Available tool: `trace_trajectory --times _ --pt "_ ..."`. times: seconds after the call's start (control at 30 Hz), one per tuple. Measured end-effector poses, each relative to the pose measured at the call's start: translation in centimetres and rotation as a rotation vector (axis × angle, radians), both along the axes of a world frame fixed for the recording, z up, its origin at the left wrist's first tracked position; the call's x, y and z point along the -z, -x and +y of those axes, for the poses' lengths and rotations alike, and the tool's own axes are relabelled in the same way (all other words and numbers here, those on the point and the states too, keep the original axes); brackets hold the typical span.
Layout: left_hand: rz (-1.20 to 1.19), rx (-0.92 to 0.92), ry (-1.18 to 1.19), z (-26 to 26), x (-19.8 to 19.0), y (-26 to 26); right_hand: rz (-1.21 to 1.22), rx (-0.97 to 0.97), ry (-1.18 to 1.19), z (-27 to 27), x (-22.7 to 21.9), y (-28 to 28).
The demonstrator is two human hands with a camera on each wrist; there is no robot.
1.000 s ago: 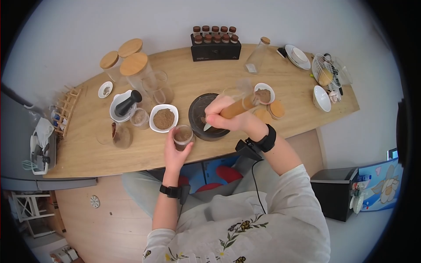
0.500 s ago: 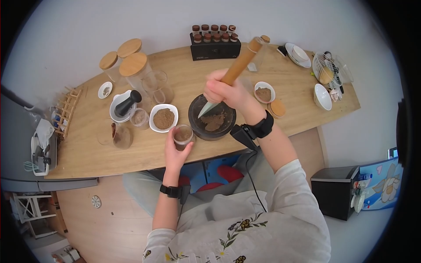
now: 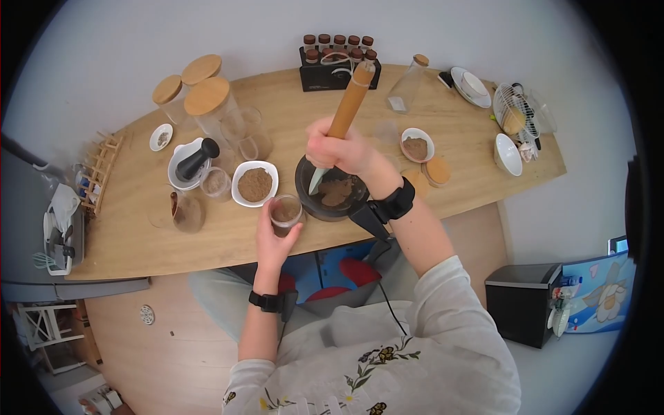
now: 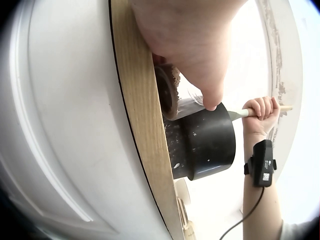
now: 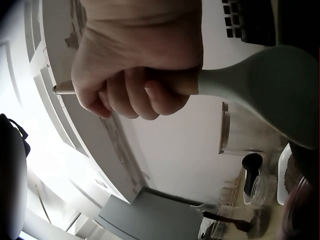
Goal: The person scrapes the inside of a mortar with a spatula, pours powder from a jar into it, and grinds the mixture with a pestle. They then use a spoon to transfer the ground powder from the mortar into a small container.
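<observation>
My right hand (image 3: 339, 151) grips the wooden handle of a spoon with a pale green head (image 5: 277, 85). The handle points up and away, while the head reaches down inside the dark mortar (image 3: 304, 198), near its left wall. Brown powder (image 3: 337, 193) lies in the mortar, heaped toward the middle and right. Just left of the mortar, my left hand (image 3: 272, 243) holds a small clear jar (image 3: 286, 213) with brown powder in it, thumb on the near right side and fingers around the left. In the left wrist view the jar stands close beside the black mortar (image 4: 210, 142).
A square white bowl (image 3: 254, 184) of brown powder sits behind the jar. Farther left are a white mortar with a black pestle (image 3: 197, 159), small glass jars and wooden-lidded canisters (image 3: 207, 97). To the right stand a powder bowl (image 3: 417, 145) and a wooden lid (image 3: 438, 170). A spice rack (image 3: 339, 76) stands behind.
My right hand has risen and shifted left, swinging the spoon's handle from leaning right to nearly upright; its head has moved toward the mortar's left wall. My left hand keeps hold of the jar.
</observation>
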State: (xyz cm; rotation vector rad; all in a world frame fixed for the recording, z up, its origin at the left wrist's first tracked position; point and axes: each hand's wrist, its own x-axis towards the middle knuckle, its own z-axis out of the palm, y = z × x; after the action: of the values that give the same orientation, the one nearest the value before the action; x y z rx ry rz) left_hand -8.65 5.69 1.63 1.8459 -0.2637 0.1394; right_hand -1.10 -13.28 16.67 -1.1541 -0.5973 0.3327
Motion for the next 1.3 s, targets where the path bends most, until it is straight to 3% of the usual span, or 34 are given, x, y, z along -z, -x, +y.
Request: trace_trajectory --times 0.13,0.23,0.33,0.43,0.53,0.73,0.93,1.03,1.13,1.3 --pt "0.013 0.009 0.009 0.0 -0.1 0.0 -0.143 -0.056 0.364 -0.7 -1.4 1.1" --pt "-0.009 -0.004 0.022 0.0 0.1 0.1 -0.102 0.04 0.322 -1.0 -0.8 1.4" --pt "-0.01 -0.002 0.024 0.0 0.2 0.0 -0.052 0.295 0.097 -1.0 0.6 1.2" --pt "-0.011 0.0 0.026 0.0 0.1 0.0 0.121 0.803 0.043 -0.6 0.1 1.5" --pt "0.005 0.004 0.018 -0.1 -0.1 0.1 0.199 0.911 -0.303 -1.6 -0.8 1.2" --pt "0.035 0.012 0.026 -0.1 -0.5 0.3 0.296 0.886 -0.448 -2.4 -2.5 1.1" --pt "0.028 0.004 -0.002 -0.1 -0.2 0.2 0.396 0.786 -0.505 -1.9 -0.8 -0.2" --pt "0.032 0.01 0.017 -0.1 -0.2 0.1 0.383 0.835 -0.617 -2.3 -1.1 -0.2" --pt "0.005 -0.004 0.02 0.0 0.2 0.0 0.301 0.82 -0.602 -4.1 -1.7 -0.6" --pt "-0.004 -0.004 0.015 -0.1 0.2 -0.1 0.366 0.851 -0.507 -4.4 -1.7 -0.4"
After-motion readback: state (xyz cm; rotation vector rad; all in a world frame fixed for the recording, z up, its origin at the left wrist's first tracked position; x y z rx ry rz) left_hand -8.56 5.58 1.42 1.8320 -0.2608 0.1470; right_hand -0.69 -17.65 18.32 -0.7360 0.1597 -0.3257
